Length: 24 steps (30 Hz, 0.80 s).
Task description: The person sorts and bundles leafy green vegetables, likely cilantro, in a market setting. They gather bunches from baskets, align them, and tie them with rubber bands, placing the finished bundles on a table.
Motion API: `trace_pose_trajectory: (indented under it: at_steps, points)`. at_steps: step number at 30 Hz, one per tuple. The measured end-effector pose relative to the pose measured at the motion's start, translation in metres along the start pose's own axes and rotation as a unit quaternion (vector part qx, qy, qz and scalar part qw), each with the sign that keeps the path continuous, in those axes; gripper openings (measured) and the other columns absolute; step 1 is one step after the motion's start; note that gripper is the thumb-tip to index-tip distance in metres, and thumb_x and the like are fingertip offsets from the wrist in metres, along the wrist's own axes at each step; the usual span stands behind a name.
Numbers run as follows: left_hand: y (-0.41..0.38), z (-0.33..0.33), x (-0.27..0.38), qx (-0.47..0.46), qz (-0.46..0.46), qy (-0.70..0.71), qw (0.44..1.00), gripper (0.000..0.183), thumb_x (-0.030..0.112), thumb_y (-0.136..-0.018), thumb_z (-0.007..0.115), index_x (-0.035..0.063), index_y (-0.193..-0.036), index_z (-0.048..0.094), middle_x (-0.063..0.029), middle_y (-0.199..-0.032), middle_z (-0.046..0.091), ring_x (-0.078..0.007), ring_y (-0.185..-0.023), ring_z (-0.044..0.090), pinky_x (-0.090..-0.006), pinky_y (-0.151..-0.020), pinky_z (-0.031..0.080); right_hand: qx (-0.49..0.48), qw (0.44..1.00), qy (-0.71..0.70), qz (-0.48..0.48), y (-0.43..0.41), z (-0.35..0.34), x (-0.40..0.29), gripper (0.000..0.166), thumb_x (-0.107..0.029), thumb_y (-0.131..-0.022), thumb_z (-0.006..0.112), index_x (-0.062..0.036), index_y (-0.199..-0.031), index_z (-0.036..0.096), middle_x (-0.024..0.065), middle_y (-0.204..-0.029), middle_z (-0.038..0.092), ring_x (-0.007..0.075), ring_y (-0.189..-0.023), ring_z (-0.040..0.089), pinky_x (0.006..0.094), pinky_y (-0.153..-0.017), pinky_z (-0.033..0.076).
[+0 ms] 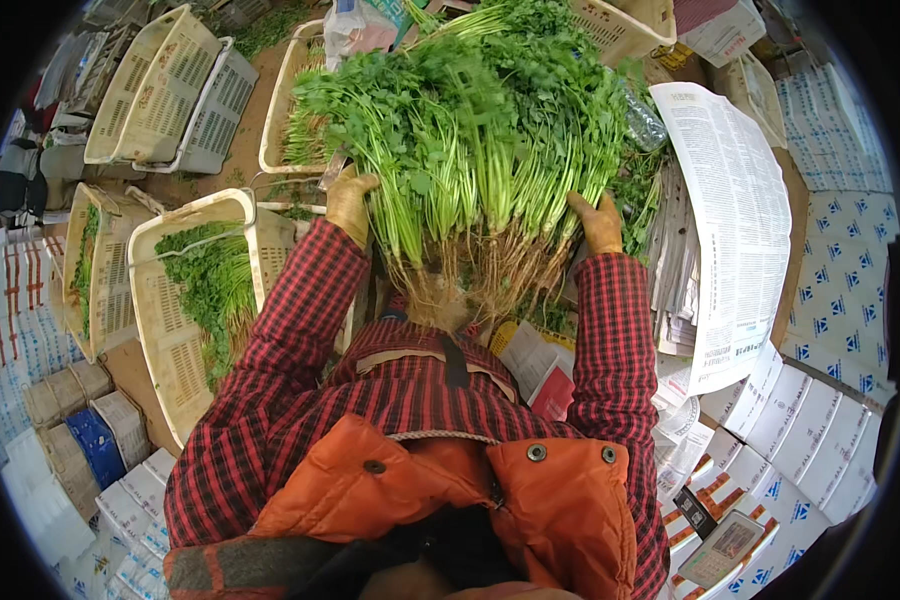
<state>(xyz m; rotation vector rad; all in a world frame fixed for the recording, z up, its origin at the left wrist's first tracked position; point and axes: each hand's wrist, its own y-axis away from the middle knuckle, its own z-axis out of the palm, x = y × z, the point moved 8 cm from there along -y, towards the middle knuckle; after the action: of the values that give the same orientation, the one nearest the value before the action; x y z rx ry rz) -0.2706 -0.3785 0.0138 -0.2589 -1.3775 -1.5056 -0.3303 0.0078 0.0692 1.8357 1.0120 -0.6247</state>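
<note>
A broad row of leafy green herbs [487,165] that look like coriander lies before me, its leaves pointing away and its brown, tangled roots hanging towards my lap. Gloved in tan, my left hand [349,201] grips the left side of the row, thumb in front and other fingers mostly hidden behind stems. On the opposite side, my right hand [598,219], also gloved, holds the outermost stems between thumb and fingers. Some leaves in the middle look blurred. Whatever supports the herbs is mostly covered by them.
Left of me stands a cream plastic crate [187,300] of herbs with a wire handle; another crate [274,127] lies beyond. At right, a newspaper sheet [727,240] rests over stacked newspapers [671,255]. White cartons [802,435] and a digital scale [722,549] are behind at right.
</note>
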Motion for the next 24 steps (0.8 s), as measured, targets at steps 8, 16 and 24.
trace_pose_trajectory:
  at_steps: [8, 16, 24]
  points:
    - [-0.010, 0.055, -0.013, 0.002, 0.023, 0.053, 0.998, 0.025, 0.017, -0.078, 0.058, 0.0045, -0.100, 0.055, -0.0091, -0.102, 0.057, -0.0228, -0.098, 0.054, -0.0409, -0.096, 0.041, -0.087, 0.991, -0.033, -0.095, -0.019, 0.024, 0.000, 0.071, -0.019, -0.082, 0.067, 0.0074, -0.138, 0.032, 0.0270, -0.139, 0.039, 0.0363, -0.129, 0.039, 0.0386, -0.110, 0.029]
    - [0.007, 0.019, -0.012, 0.002, 0.041, 0.043, 0.998, 0.025, 0.008, -0.089, 0.042, -0.0041, -0.109, 0.052, -0.0184, -0.117, 0.054, -0.0293, -0.107, 0.052, -0.0472, -0.098, 0.043, 0.173, 0.913, 0.319, -0.189, 0.013, -0.022, -0.043, 0.071, -0.033, -0.082, 0.069, -0.0070, -0.140, 0.037, 0.0167, -0.104, 0.062, 0.0234, -0.092, 0.058, 0.0368, -0.081, 0.050]
    - [0.024, 0.013, 0.006, 0.071, 0.059, 0.181, 0.979, 0.053, 0.025, -0.089, 0.057, 0.0008, -0.131, 0.037, -0.0135, -0.135, 0.039, -0.0287, -0.123, 0.038, -0.0460, -0.108, 0.029, -0.022, 0.716, 0.554, -0.424, 0.128, 0.136, -0.148, 0.049, -0.035, -0.075, 0.074, -0.0117, -0.116, 0.061, 0.0002, -0.066, 0.060, 0.0130, -0.060, 0.056, 0.0298, -0.055, 0.048]
